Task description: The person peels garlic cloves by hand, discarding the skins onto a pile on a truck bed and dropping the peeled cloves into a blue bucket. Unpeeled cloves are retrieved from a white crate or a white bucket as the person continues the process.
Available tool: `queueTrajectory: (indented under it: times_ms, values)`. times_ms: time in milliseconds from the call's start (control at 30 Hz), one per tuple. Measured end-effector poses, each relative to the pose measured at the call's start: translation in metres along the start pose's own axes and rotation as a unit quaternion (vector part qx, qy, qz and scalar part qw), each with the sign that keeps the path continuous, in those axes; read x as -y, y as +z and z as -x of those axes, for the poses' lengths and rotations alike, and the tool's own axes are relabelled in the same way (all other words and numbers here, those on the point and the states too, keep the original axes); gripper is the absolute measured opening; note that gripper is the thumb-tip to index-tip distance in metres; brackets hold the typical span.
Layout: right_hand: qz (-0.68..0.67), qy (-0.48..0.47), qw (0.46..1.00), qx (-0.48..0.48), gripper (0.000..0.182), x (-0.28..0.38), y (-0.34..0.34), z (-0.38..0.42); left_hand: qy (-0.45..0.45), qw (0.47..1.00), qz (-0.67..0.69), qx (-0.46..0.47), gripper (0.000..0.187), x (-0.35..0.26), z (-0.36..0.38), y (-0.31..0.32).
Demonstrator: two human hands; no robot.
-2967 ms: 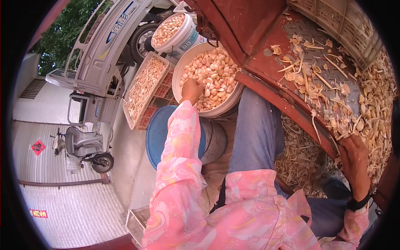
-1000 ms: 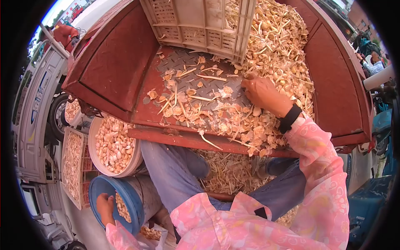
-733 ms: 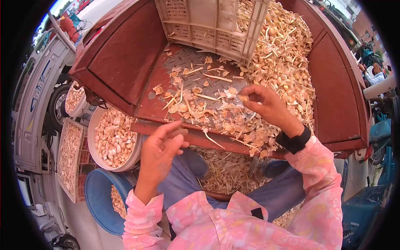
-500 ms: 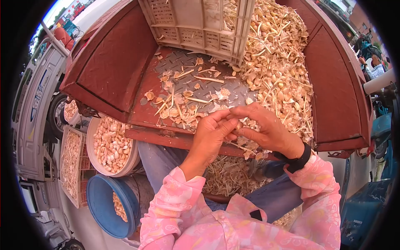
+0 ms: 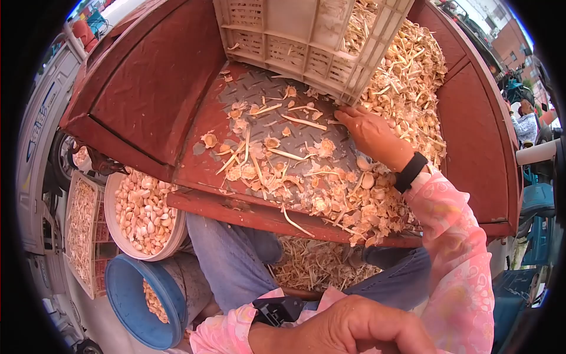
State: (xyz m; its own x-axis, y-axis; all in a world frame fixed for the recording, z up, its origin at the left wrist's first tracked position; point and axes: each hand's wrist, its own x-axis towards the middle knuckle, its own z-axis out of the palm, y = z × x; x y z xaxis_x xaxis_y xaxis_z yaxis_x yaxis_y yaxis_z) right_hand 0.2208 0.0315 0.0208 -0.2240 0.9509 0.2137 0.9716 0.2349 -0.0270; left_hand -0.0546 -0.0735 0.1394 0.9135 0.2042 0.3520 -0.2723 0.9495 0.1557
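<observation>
My right hand [image 5: 368, 131], with a black band [image 5: 411, 172] at the wrist, reaches onto the edge of a heap of garlic cloves and stalks [image 5: 407, 76], just below a beige plastic crate [image 5: 306, 41]. Its fingers lie stretched out on the cloves, and I see nothing held in it. My left hand [image 5: 354, 327] is very close to the camera at the bottom, fingers curled; what is inside them is hidden. Garlic skins and stems [image 5: 277, 147] litter the metal deck between the hands.
The heap lies on a red truck bed [image 5: 147, 88]. Below its left edge stand a white tub of peeled cloves [image 5: 144, 206], a blue bucket with some cloves [image 5: 138, 295] and a flat crate of stalks [image 5: 79, 224]. More stalks cover the ground by my knees [image 5: 318, 265].
Half a second ago both hands met over a clove at the deck's edge. Now my right hand has gone back up to the heap and my left hand has drawn in close to the camera.
</observation>
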Motion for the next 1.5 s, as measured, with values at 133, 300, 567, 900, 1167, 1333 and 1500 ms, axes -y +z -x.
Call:
queueTrajectory:
  times_ms: [133,300,567,900,1167,1333,1500]
  values:
    - [-0.099,0.004,0.995,0.019,0.030,0.009,-0.008,0.008,-0.011,0.999,0.034,-0.004,0.016,-0.007,0.009,-0.003]
    - [-0.065,0.038,0.997,-0.012,0.029,0.004,-0.037,0.012,0.022,0.999,-0.025,0.035,0.015,-0.005,0.007,-0.006]
    - [0.040,-0.010,0.999,-0.020,0.038,-0.001,0.004,0.008,0.079,0.990,-0.107,0.046,0.015,-0.014,0.014,-0.005]
    - [-0.271,0.183,0.945,-0.008,0.013,0.031,-0.048,0.016,0.138,0.931,-0.206,-0.268,0.020,-0.045,0.003,-0.064]
    - [-0.183,-0.027,0.982,-0.025,0.023,0.104,-0.068,0.043,0.206,0.841,-0.311,-0.392,0.021,-0.036,-0.006,-0.133]
    - [-0.087,-0.041,0.995,-0.020,0.022,0.107,-0.065,0.049,0.203,0.814,-0.364,-0.405,0.020,-0.031,-0.010,-0.139]
    - [0.029,-0.072,0.997,0.012,0.014,0.109,-0.065,0.055,0.185,0.814,-0.364,-0.413,0.019,-0.026,-0.014,-0.143]
